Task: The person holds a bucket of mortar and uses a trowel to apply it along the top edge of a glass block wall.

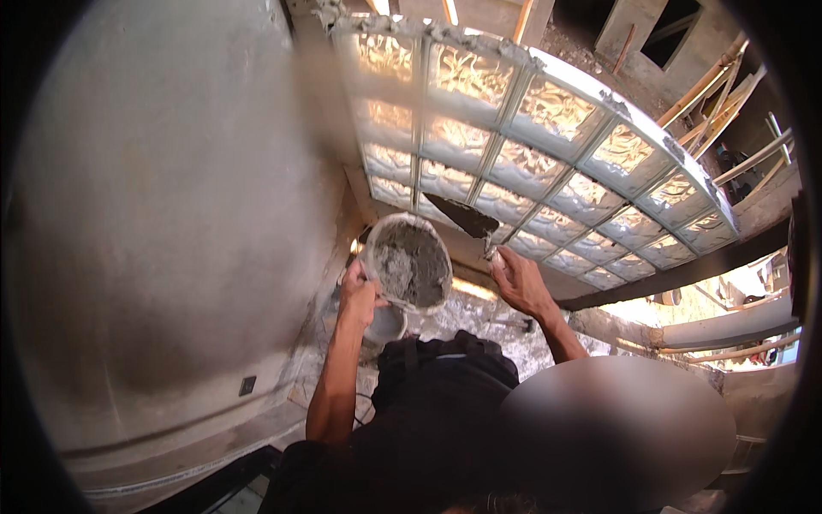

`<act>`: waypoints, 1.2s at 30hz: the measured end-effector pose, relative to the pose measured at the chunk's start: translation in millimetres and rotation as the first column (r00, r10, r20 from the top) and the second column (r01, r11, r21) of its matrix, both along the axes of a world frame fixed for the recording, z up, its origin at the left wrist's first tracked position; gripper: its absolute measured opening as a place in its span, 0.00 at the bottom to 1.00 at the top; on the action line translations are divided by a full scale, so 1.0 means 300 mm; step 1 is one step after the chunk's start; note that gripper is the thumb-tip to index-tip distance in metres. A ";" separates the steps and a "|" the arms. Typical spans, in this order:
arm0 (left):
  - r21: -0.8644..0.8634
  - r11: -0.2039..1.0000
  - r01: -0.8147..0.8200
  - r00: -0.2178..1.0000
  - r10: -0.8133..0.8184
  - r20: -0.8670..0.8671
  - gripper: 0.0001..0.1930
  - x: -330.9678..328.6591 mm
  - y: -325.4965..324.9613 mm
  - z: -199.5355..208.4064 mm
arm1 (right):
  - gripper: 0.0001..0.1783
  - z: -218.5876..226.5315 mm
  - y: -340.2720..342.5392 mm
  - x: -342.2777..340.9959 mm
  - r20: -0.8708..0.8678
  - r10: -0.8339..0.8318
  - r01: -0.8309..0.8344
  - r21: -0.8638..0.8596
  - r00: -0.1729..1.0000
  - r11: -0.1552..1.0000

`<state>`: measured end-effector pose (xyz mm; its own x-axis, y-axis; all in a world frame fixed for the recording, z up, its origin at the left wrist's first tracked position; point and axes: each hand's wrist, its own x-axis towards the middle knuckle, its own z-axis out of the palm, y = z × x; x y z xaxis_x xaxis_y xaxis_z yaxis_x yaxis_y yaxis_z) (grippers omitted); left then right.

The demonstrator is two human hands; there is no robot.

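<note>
My left hand (357,291) is closed on the rim of a bucket (369,259), which is tilted so its mouth faces up at me. Wet grey mortar (411,261) lies inside it. To the right, my right hand (519,281) grips the handle of a pointed trowel (462,216). The dark blade points left, above the bucket and in front of the glass block wall (522,163). Whether mortar sits on the blade I cannot tell. Rough mortar runs along the top edge of the glass blocks.
A plastered grey wall (171,214) fills the left side, with a dark outlet box (247,385) low on it. A second bucket (387,324) stands below the held one. Wooden poles (715,94) lean beyond the glass blocks at the upper right.
</note>
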<state>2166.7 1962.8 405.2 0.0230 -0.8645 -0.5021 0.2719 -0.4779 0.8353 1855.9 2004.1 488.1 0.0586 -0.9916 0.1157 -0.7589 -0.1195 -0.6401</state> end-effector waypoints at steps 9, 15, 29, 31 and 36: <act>-0.199 0.972 0.126 0.989 -0.108 0.098 0.14 0.007 0.031 0.097 | 0.12 -0.177 -0.121 0.199 -0.539 0.293 -0.103 0.353 0.790 0.930; -0.335 0.929 0.156 0.987 -0.155 0.030 0.16 0.029 0.034 0.038 | 0.17 -0.214 -0.134 0.216 -0.304 0.715 -0.548 0.478 0.629 0.686; -0.162 0.985 -0.052 0.986 0.025 -0.168 0.18 0.034 0.032 0.043 | 0.29 0.013 -0.062 -0.008 0.196 0.155 -0.244 0.870 0.968 0.428; -0.142 0.989 -0.051 0.986 0.027 -0.166 0.18 0.030 0.037 0.049 | 0.30 0.023 -0.071 -0.025 0.145 0.204 -0.225 0.863 0.968 0.452; -0.158 0.987 -0.031 0.984 0.003 -0.179 0.18 0.019 0.019 0.094 | 0.32 -0.030 -0.098 -0.096 0.190 0.129 -0.229 0.860 0.973 0.457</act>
